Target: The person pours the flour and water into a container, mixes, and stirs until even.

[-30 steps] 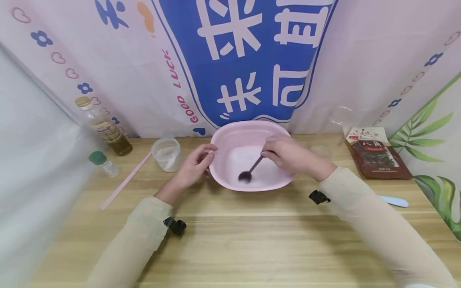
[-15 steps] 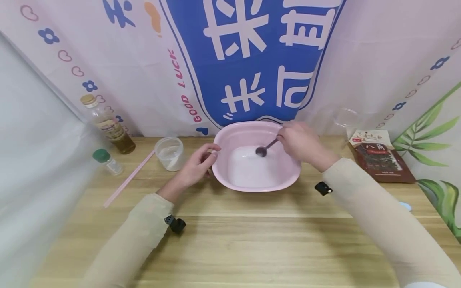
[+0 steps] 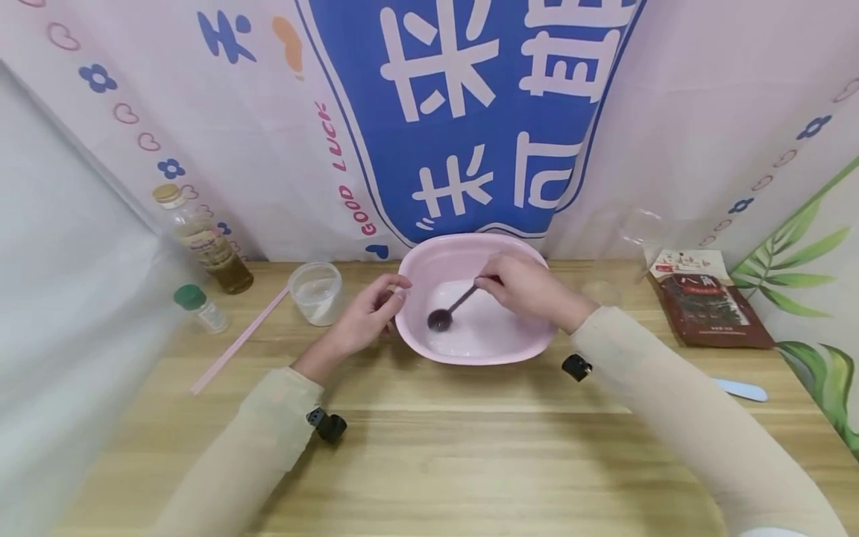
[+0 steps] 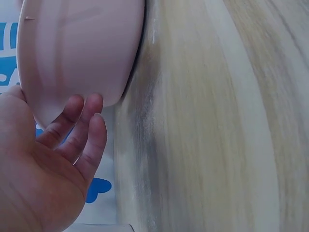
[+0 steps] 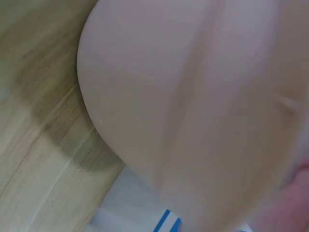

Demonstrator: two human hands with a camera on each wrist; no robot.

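A pink basin (image 3: 513, 347) stands at the back middle of the wooden table, with a white layer on its floor. My right hand (image 3: 520, 287) reaches over it and pinches the handle of a dark spoon (image 3: 448, 311), whose bowl rests low at the basin's left side. My left hand (image 3: 369, 313) holds the basin's left rim with thumb on top and fingers under the edge. In the left wrist view the fingers (image 4: 79, 128) touch the basin's outer wall (image 4: 77, 48). The right wrist view shows only the blurred basin wall (image 5: 203, 106).
Left of the basin stand a clear plastic cup (image 3: 315, 292), a small green-capped jar (image 3: 197, 307), an oil bottle (image 3: 204, 242) and a pink straw (image 3: 235, 343). At the right lie a dark red packet (image 3: 708, 302), a clear glass (image 3: 637, 231) and a pale blue tool (image 3: 738, 388).
The right hand swept the spoon from the basin's front to its far side, then back toward the left. The left hand stayed on the rim.
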